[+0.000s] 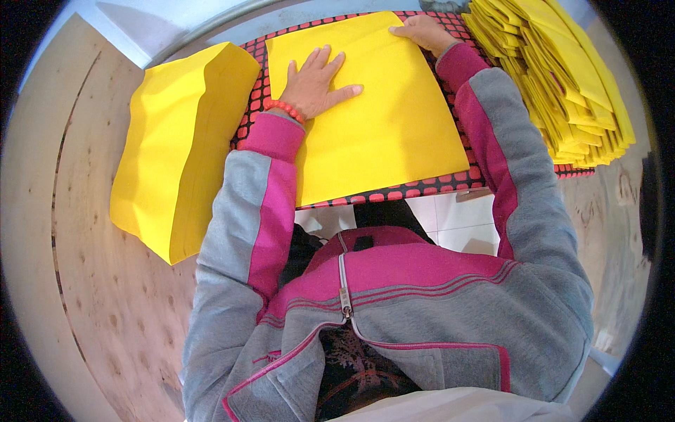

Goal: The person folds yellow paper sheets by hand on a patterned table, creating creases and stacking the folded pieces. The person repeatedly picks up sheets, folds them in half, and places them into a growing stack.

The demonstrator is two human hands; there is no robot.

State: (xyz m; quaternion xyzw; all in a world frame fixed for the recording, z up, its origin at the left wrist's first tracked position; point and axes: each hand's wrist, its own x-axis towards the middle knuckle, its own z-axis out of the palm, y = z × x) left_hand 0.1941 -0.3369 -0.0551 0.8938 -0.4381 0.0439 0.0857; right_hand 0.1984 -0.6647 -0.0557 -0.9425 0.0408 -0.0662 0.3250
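A flat yellow sheet (pixel 383 133) lies in front of me on a red-and-black patterned cover (pixel 415 188). Whether it is paper or cloth I cannot tell. My left hand (pixel 314 86), with a red bead bracelet (pixel 284 108) at the wrist, rests palm down on the sheet's left part, fingers spread and holding nothing. At the far right corner, my right hand (pixel 425 34) has its thumb on top of the sheet and its other fingers curled at the edge, gripping that corner.
A thick stack of yellow sheets (pixel 165 141) stands at the left on a wooden board (pixel 105 281). At the right, a tall pile of folded yellow pieces (pixel 562 84) lies on the patterned cover. Pale floor tiles (pixel 453 218) show below the near edge.
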